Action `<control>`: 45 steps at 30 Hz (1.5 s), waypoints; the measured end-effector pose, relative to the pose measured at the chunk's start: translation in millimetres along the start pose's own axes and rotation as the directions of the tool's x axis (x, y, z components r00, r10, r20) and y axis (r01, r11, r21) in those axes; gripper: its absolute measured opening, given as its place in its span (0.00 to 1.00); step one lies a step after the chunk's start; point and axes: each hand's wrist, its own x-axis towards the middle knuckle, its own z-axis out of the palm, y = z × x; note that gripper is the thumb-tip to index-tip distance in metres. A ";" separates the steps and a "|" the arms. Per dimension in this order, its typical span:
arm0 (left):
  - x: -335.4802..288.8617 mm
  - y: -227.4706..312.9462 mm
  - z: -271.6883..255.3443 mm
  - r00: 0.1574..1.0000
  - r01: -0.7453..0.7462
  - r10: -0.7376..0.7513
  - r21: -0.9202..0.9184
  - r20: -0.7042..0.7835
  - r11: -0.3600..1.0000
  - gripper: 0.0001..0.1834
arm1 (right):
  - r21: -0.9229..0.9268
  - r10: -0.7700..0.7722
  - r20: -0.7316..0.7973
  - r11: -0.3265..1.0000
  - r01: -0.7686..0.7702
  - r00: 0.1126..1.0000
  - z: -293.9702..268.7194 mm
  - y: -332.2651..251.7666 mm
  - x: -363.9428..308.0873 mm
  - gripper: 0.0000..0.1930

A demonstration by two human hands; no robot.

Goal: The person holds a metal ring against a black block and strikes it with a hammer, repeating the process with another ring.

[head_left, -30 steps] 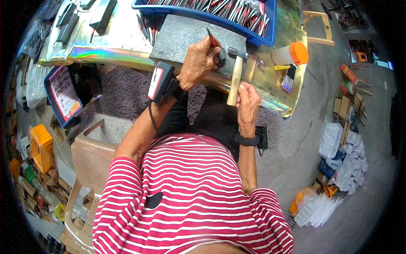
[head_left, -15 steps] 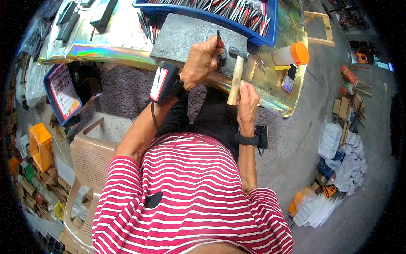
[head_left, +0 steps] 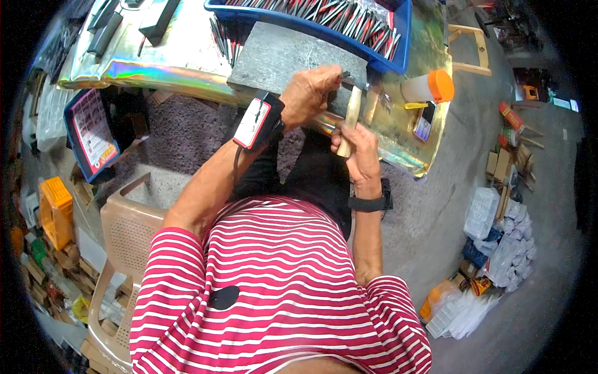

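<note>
My right hand (head_left: 362,153) is closed round the lower part of a hammer's pale wooden handle (head_left: 352,111). The dark metal hammer head (head_left: 357,81) is over the right end of a grey stone block (head_left: 274,53). Just left of it, my left hand (head_left: 309,93) pinches a slim dark-ended piece (head_left: 344,75), most of it hidden by the fingers. The piece's end lies close to the hammer head; whether they touch, I cannot tell. Behind the block, a blue plastic bin (head_left: 299,20) holds many slim red, black and silver pieces.
More slim pieces (head_left: 225,41) lie left of the block. To the right on the shiny foil-covered table (head_left: 168,80) are an orange-lidded jar (head_left: 430,87) and a phone (head_left: 425,121). Dark boxes (head_left: 159,22) sit at the far left. A plastic chair (head_left: 128,230) stands at my left.
The piece in my left hand has tipped from upright towards the hammer head. My left hand has shifted right and slightly nearer; my right hand's fingers have wrapped further round the handle.
</note>
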 end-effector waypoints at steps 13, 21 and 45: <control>-1.4 -7.2 4.4 0.996 -0.084 0.082 0.077 0.029 0.993 0.10 | -0.502 -0.241 -0.051 0.845 0.184 0.969 7.2 -67.8 -33.6 0.12; -1.1 -8.4 2.8 0.997 -0.049 0.045 0.076 0.064 0.996 0.10 | -0.852 -0.741 0.139 0.248 0.461 0.657 30.2 -128.0 -84.7 0.10; 0.0 -5.7 0.2 0.996 0.026 -0.037 0.139 0.078 0.990 0.08 | -0.896 -0.696 0.402 -0.166 0.411 0.595 11.5 -87.1 -49.7 0.07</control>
